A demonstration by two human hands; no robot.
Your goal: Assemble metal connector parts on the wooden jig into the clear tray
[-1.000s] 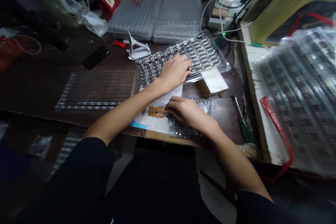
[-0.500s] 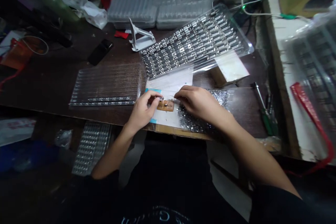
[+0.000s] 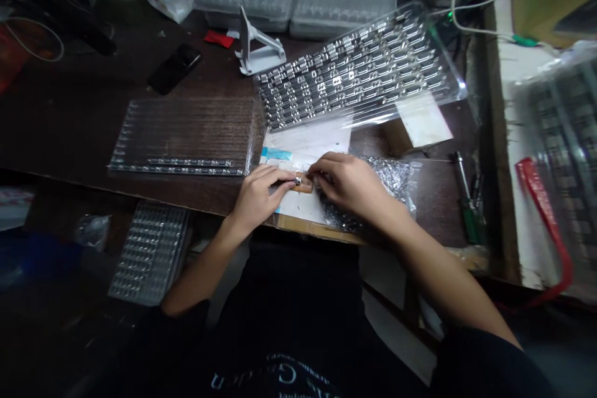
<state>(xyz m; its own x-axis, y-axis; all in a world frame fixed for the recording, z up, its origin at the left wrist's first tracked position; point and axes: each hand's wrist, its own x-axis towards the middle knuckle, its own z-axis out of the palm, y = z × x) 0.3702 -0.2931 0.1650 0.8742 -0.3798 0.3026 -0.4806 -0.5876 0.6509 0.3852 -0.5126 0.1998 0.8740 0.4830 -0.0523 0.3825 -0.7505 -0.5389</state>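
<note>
My left hand (image 3: 261, 196) pinches a small silver metal connector (image 3: 297, 181) between thumb and fingertips, over a small tan block (image 3: 306, 188) lying on a white sheet (image 3: 298, 206). Close beside it, my right hand (image 3: 347, 180) has its thumb and fingers pinched together at the block's right end. Whatever sits between those fingertips is too small to make out. Under and behind the right hand lies a heap of tiny shiny metal parts (image 3: 392, 177) on clear plastic. Part of the block is hidden by the fingers.
A clear tray (image 3: 186, 130) with two rows of connectors lies left. Behind the hands, a tilted tray (image 3: 354, 68) holds many connectors, beside a white-topped box (image 3: 424, 118). A phone (image 3: 175, 68), a grey stand (image 3: 261, 53) and a green-handled screwdriver (image 3: 471, 217) lie around.
My left hand has brought the connector rightward over the block, nearer my right fingertips. The right hand stays pinched near the block. The whole view has shifted slightly.
</note>
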